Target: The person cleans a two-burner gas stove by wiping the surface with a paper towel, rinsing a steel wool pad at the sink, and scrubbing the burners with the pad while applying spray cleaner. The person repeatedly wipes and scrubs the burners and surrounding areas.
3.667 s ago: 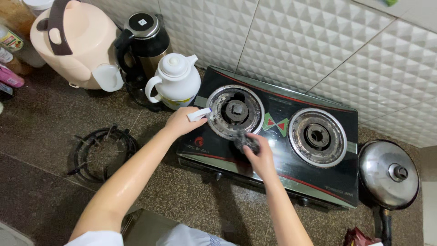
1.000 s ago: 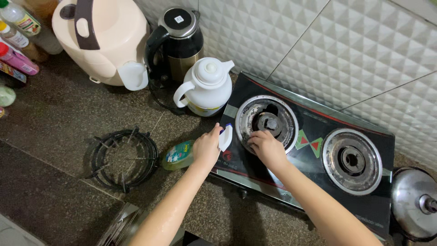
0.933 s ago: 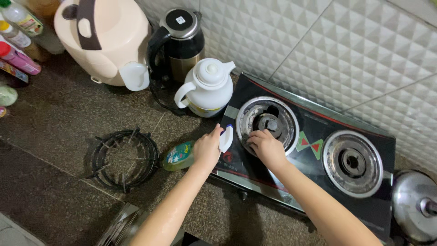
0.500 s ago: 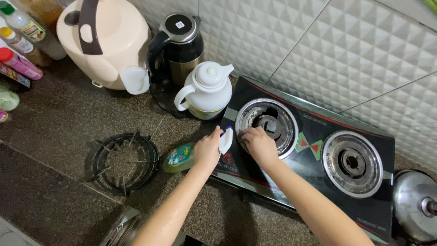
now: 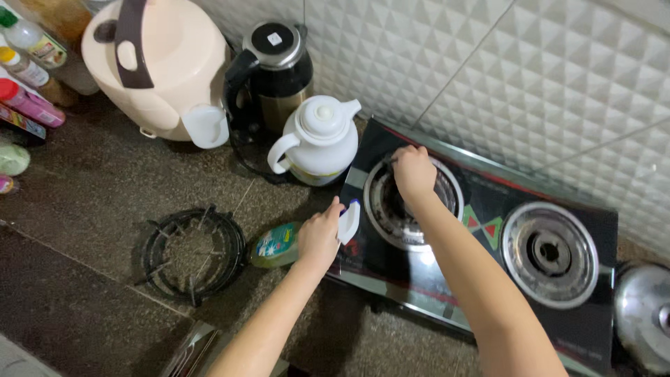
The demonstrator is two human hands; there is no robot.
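The right hand (image 5: 413,172) rests inside the left burner well (image 5: 412,202) of the black glass-topped two-burner gas stove (image 5: 481,244), fingers curled down against the metal ring at its far rim; whether they pinch a cloth or pad underneath cannot be told, as the hand covers it. The left hand (image 5: 319,237) grips a green plastic spray bottle with a white trigger head (image 5: 279,244), fingers wrapped about its neck, the bottle lying tilted with its body over the dark speckled stone table (image 5: 91,209) and its nozzle at the stove's front left corner. Risks, as judged: the nozzle points toward the burner, so spray may reach the burner head and foul the gas ports. The white ceramic teapot with lid (image 5: 317,143) stands just beside the stove's left edge, near both forearms; a sweep of the elbow could knock it over. The black steel kettle (image 5: 273,77) and the cream rice cooker (image 5: 157,66) stand behind it, farther from reach. The removed black iron pan support (image 5: 192,255) lies on the table just beside the bottle. A steel pan lid (image 5: 642,314) sits at the stove's right end, well apart from the hands.
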